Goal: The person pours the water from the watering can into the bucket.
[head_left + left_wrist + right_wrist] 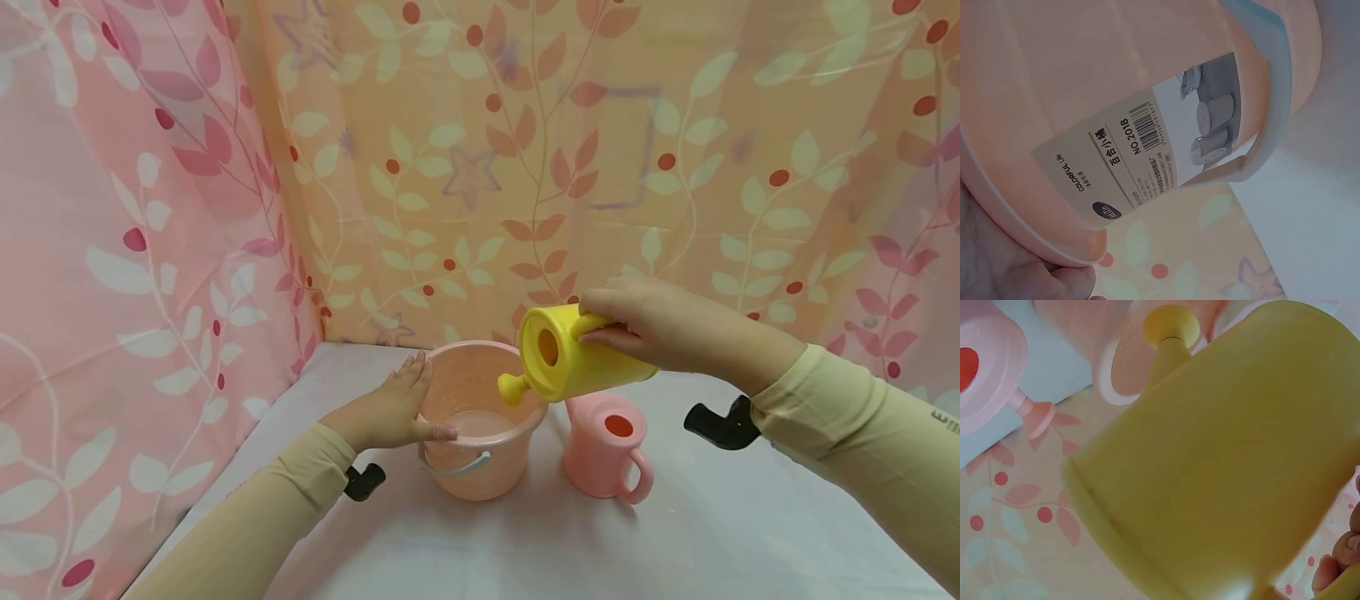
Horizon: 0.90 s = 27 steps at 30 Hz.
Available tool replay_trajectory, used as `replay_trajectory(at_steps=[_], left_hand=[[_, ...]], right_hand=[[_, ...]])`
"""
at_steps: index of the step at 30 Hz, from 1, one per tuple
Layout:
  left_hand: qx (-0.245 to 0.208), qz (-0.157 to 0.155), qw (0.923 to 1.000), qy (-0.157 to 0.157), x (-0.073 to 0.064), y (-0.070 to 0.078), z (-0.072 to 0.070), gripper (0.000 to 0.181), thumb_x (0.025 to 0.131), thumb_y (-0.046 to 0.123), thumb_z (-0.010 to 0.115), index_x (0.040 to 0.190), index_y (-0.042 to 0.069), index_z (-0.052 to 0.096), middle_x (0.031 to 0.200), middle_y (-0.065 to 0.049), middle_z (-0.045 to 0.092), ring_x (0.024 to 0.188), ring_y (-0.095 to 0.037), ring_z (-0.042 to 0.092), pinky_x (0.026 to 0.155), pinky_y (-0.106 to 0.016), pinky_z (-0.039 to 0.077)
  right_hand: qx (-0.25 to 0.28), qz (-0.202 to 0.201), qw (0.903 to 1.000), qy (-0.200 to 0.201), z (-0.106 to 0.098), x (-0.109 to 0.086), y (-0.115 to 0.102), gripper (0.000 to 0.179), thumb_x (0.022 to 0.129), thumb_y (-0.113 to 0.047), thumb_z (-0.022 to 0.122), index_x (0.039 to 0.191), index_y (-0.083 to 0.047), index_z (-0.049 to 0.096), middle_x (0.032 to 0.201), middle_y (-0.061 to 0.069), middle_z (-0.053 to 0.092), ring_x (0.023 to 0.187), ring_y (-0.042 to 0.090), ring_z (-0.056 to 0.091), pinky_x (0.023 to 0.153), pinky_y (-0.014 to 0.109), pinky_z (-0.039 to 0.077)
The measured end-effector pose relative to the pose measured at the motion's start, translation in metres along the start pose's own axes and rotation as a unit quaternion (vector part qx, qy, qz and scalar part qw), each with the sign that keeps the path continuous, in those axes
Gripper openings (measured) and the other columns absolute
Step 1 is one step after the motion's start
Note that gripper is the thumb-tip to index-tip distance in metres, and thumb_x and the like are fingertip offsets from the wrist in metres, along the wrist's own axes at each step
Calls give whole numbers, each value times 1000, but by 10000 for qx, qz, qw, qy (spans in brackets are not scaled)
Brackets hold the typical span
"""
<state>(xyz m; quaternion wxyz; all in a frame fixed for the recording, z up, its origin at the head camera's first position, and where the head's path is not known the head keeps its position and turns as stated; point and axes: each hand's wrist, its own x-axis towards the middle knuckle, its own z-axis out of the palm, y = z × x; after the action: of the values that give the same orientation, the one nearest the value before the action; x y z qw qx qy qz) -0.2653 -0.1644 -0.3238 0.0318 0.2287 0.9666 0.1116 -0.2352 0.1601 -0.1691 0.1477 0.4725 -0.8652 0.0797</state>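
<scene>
A peach bucket with a pale blue handle stands on the table. My left hand rests on its left rim, fingers straight and thumb spread along the near edge. The left wrist view shows the bucket's printed label close up. My right hand grips the handle of a yellow watering can, which is tilted sideways. Its rose hangs at the bucket's right rim, over the opening. No flow of water is visible. Just right of the bucket, a pink watering can stands upright.
A white cloth covers the table. Floral curtains, one pink at the left and one orange behind, enclose the table. Black wrist mounts hang beneath both sleeves.
</scene>
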Motion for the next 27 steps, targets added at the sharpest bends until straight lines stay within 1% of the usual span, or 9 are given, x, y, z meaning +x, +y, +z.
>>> replay_trajectory(at_steps=[9, 19, 27], left_hand=[[-27, 21, 10000, 21, -1, 0, 0, 118, 71, 77, 47, 144, -7, 4, 150, -23, -3, 138, -33, 0, 110, -48, 8], [-33, 39, 10000, 13, -1, 1, -1, 118, 72, 76, 48, 143, -7, 4, 150, -24, -3, 138, -33, -1, 110, -49, 8], [-83, 38, 10000, -1, -2, 2, -1, 117, 72, 75, 49, 143, -7, 4, 150, -24, -3, 138, -32, -2, 110, -49, 8]], right_hand=[[-22, -86, 10000, 18, 0, -1, 1, 18, 82, -20, 69, 78, -20, 52, 72, -11, 48, 71, 9, 45, 62, 26, 41], [-9, -13, 10000, -25, -1, -1, 1, 17, 82, -20, 69, 78, -21, 52, 73, -10, 49, 72, 10, 45, 63, 26, 41], [-46, -51, 9999, 78, 1, -2, 2, 18, 81, -18, 70, 78, -21, 53, 73, -11, 49, 71, 9, 45, 62, 26, 41]])
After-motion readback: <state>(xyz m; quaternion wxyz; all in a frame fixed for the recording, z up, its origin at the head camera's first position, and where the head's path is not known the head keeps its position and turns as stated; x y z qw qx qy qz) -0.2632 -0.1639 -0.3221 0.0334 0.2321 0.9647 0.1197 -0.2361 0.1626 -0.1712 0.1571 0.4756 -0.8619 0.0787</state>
